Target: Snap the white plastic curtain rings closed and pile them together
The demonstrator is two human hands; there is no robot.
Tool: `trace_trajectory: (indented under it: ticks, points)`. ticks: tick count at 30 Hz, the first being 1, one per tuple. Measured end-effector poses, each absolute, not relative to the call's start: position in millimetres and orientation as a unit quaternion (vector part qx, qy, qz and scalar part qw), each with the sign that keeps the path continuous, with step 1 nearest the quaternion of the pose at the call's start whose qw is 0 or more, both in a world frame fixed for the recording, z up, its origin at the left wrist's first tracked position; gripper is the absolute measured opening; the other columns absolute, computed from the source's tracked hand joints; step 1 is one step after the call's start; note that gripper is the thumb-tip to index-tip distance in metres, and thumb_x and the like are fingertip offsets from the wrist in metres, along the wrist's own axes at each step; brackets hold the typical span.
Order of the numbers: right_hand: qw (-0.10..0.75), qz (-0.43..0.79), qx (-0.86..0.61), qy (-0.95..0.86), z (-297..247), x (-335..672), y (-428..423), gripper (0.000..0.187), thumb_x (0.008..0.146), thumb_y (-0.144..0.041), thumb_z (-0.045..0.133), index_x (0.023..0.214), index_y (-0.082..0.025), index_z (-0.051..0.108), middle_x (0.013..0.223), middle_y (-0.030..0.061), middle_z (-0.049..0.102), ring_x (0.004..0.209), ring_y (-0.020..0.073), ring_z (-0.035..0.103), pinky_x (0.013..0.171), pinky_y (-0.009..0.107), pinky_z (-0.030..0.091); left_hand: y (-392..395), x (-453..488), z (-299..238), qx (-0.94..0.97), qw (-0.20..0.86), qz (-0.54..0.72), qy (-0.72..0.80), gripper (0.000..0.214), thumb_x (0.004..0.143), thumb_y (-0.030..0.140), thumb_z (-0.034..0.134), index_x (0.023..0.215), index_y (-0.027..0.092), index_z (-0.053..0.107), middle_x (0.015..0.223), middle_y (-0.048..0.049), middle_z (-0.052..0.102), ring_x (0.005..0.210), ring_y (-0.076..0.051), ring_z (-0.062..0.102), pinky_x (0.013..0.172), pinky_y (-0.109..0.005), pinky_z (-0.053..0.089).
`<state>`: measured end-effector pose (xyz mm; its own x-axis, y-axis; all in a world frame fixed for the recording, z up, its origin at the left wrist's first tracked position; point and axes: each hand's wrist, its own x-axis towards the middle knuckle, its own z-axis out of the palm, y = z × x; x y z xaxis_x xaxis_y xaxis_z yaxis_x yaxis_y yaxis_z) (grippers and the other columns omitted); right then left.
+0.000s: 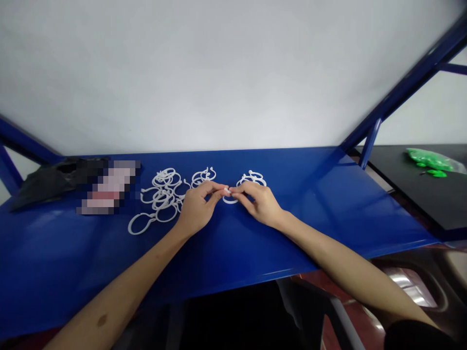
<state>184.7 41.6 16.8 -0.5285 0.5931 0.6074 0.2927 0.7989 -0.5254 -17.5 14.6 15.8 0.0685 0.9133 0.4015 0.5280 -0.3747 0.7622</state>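
Over the middle of the blue table, my left hand [197, 205] and my right hand [261, 202] meet fingertip to fingertip. Both pinch the ends of a white plastic curtain ring [229, 200], whose loop hangs below the fingers. Whether its ends are joined is too small to tell. Left of my left hand lies a loose pile of similar white rings [164, 197], some overlapping. A few more rings [202, 176] lie just behind that hand. Behind my right hand is a smaller group of white rings [255, 176], partly covered by it.
A pixelated flat object [109, 188] and a crumpled black bag [51, 182] lie at the left of the blue table [310, 167]. Blue frame bars [370, 143] rise at the right. Beyond, a black table [419, 194] holds a clear bag with green pieces [432, 159].
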Motion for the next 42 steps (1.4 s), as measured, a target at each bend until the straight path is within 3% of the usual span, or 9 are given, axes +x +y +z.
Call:
trace_trajectory:
  ticks: [5,9,19,26,32,38,42]
  points:
    - [0.46,0.118,-0.372,-0.798,15.6,195.3,71.5,0.013,0.097,-0.025,0.059,0.097,-0.019,0.07,0.096,0.0057,0.066,0.067,0.0119,0.058,0.066,0.028,0.051,29.6,-32.0,16.2,0.759,0.001,0.364,0.541,0.027,0.096,0.034,0.056,0.116,0.02,0.068,0.109,-0.0074,0.074,0.103,-0.026,0.062,0.094,-0.043,0.05]
    - [0.455,0.104,-0.463,-0.753,13.4,210.0,94.8,0.01,0.091,-0.023,0.063,0.097,-0.018,0.07,0.084,0.0024,0.066,0.066,0.0133,0.057,0.071,0.031,0.049,39.0,-50.0,4.0,0.757,-0.094,0.247,0.597,0.028,0.094,0.033,0.056,0.111,0.014,0.069,0.11,-0.0134,0.07,0.104,-0.033,0.056,0.092,-0.049,0.047]
    - [0.387,0.121,-0.483,-0.776,4.7,204.3,108.3,0.009,0.088,-0.02,0.059,0.083,-0.02,0.067,0.083,0.0031,0.07,0.08,0.0188,0.058,0.085,0.037,0.043,44.2,-59.5,-2.4,0.748,-0.147,0.253,0.595,0.019,0.094,0.028,0.05,0.083,0.022,0.064,0.086,-0.0081,0.07,0.087,-0.028,0.055,0.077,-0.042,0.041]
    - [0.397,0.105,-0.477,-0.777,5.1,206.2,107.1,0.013,0.093,-0.021,0.058,0.082,-0.02,0.066,0.082,0.0035,0.068,0.08,0.0197,0.056,0.086,0.037,0.042,41.5,-54.4,9.0,0.717,-0.132,0.329,0.6,0.006,0.089,0.024,0.053,0.084,0.022,0.056,0.078,-0.0056,0.066,0.08,-0.026,0.056,0.077,-0.041,0.041]
    - [0.427,0.092,-0.443,-0.783,14.6,198.9,90.5,0.014,0.096,-0.025,0.057,0.086,-0.021,0.066,0.086,0.0039,0.068,0.084,0.02,0.056,0.087,0.037,0.044,35.0,-46.2,16.2,0.766,-0.117,0.376,0.508,0.004,0.092,0.023,0.055,0.088,0.021,0.056,0.081,-0.003,0.068,0.081,-0.021,0.06,0.076,-0.036,0.045]
    - [0.42,0.253,-0.37,-0.789,23.5,179.7,55.4,0.018,0.096,-0.037,0.06,0.104,-0.022,0.065,0.09,0.0022,0.071,0.08,0.0154,0.064,0.075,0.03,0.05,22.6,-28.1,15.6,0.799,-0.162,0.405,0.414,0.005,0.094,0.023,0.06,0.09,0.021,0.061,0.079,-0.0003,0.071,0.075,-0.018,0.062,0.074,-0.034,0.047]
    - [0.434,0.343,-0.347,-0.757,19.5,170.8,46.3,0.015,0.096,-0.034,0.059,0.105,-0.021,0.06,0.088,0.0008,0.071,0.079,0.0138,0.067,0.074,0.028,0.052,17.6,-17.6,9.0,0.811,-0.173,0.392,0.397,0.01,0.095,0.026,0.061,0.088,0.021,0.063,0.075,-0.0008,0.07,0.072,-0.018,0.063,0.074,-0.033,0.049]
